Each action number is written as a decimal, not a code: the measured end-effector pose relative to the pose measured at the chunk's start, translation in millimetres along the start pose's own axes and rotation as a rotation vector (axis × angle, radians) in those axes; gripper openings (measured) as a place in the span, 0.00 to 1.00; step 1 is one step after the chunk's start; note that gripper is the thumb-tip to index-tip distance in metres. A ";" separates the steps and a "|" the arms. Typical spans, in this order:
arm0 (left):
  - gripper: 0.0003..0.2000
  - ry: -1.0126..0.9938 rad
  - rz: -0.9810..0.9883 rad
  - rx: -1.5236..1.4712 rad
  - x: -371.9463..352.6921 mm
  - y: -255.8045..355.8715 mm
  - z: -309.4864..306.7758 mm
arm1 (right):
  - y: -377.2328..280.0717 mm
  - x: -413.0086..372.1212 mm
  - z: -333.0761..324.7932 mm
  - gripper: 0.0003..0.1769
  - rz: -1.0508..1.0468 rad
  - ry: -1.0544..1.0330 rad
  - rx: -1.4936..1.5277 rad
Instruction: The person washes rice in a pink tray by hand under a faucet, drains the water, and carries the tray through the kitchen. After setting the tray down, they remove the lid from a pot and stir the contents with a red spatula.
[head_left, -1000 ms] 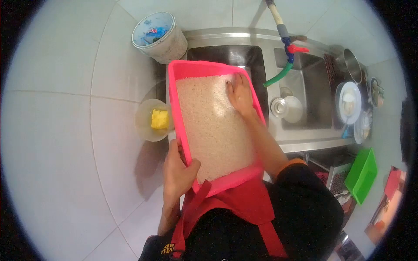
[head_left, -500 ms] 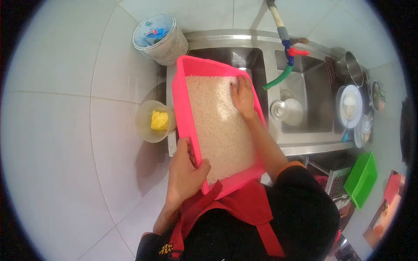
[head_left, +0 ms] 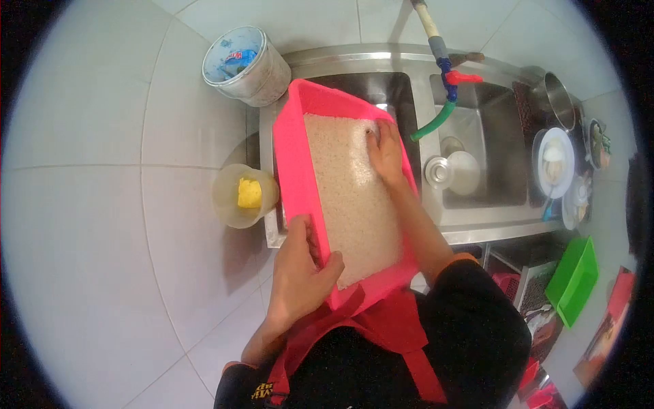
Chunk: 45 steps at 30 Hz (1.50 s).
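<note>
A deep pink rectangular basin point(head_left: 295, 163) is tilted over the left sink, near my body. Pale wet grains that look like rice point(head_left: 347, 204) lie across its bottom. My left hand point(head_left: 303, 276) is closed on the basin's near left rim, thumb inside and fingers around the outer wall. Reaching across the right side, my right hand point(head_left: 387, 151) rests inside the basin by the far right wall. Its fingers are stretched out and its thumb is apart, touching the grains; the fingertips are partly hidden.
A white bucket point(head_left: 269, 75) stands at the back left. A translucent container with a yellow block point(head_left: 250, 193) is at left. A green hose point(head_left: 434, 123) on a red-handled tap hangs over the steel sink point(head_left: 501, 157). Plates point(head_left: 554, 163) and a pot point(head_left: 555, 102) sit at right.
The basin and both hands have shifted slightly right, and more of the basin's left outer wall shows. My left hand keeps its grip; the right stays among the grains.
</note>
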State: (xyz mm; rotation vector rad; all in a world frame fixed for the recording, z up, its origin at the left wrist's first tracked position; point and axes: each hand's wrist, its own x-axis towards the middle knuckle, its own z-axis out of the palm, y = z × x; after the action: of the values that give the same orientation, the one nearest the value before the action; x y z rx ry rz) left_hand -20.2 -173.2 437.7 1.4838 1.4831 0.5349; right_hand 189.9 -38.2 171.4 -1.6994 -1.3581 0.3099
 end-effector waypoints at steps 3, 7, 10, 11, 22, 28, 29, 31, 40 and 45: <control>0.24 -0.037 -0.050 0.041 0.5 9.9 0.2 | 1.7 -0.4 -2.1 0.24 0.044 -0.022 0.063; 0.24 -0.033 -0.017 0.090 2.4 14.2 1.6 | 5.8 0.0 -2.3 0.25 0.047 -0.016 0.041; 0.24 -0.031 -0.002 0.093 3.2 12.1 3.5 | 2.6 0.5 -5.8 0.24 0.056 -0.027 0.058; 0.23 -0.020 0.028 0.088 3.8 10.0 3.5 | 2.4 0.3 -5.3 0.24 0.056 -0.028 0.057; 0.25 -0.075 -0.044 0.149 3.8 25.0 3.7 | 11.2 0.1 -4.2 0.24 0.052 -0.002 0.041; 0.23 -0.019 -0.023 0.007 2.1 -0.6 0.2 | -0.5 0.6 -4.2 0.24 0.024 0.011 0.022; 0.23 -0.001 -0.023 -0.028 1.5 -4.2 -2.1 | -2.2 1.2 -3.0 0.24 0.000 0.020 -0.005; 0.23 0.015 -0.035 -0.047 -0.6 -8.8 -6.3 | -4.6 4.3 -3.6 0.24 -0.018 -0.019 0.005; 0.23 0.058 -0.118 0.001 -13.6 -51.2 -25.5 | -22.0 11.4 0.9 0.23 -0.132 -0.119 -0.063; 0.23 0.033 -0.155 -0.043 -18.3 -61.4 -29.2 | -39.0 15.7 -5.2 0.23 -0.135 -0.181 -0.083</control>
State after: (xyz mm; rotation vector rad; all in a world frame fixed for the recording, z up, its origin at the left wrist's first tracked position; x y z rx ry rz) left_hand -80.1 -192.0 405.7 1.3197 1.5878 0.4959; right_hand 174.0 -27.8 209.2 -1.6692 -1.6307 0.3411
